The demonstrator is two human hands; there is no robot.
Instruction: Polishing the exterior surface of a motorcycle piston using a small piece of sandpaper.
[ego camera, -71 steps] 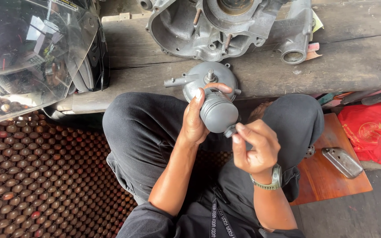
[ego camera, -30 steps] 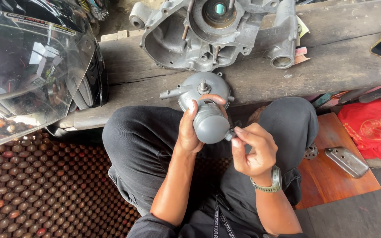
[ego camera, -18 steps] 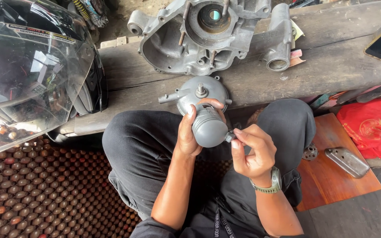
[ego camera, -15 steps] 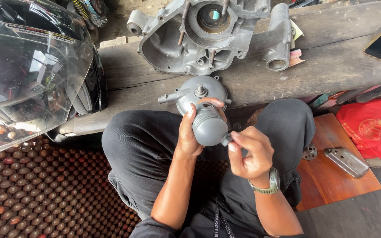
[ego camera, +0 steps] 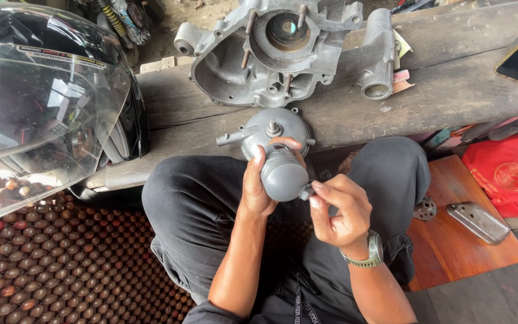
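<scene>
Grey metal piston [ego camera: 283,174] gripped by left hand [ego camera: 258,191]; right hand [ego camera: 342,210] pinches one small pin [ego camera: 305,192] at it.

the rounded part [ego camera: 283,175] at the centre was a dull matt grey, and the engine casing [ego camera: 283,51] at twelve o'clock a paler, stained silver-grey. the plank [ego camera: 451,90] under it was weathered grey-brown. the trousers [ego camera: 199,210] were black. at nine o'clock the helmet [ego camera: 49,102] was black behind a clear visor. the beaded mat [ego camera: 49,264] at seven o'clock showed rows of brown and reddish beads. at three o'clock lay red cloth [ego camera: 505,174] and an orange-brown board [ego camera: 457,240]. the wristwatch [ego camera: 372,255] was olive-grey.
</scene>
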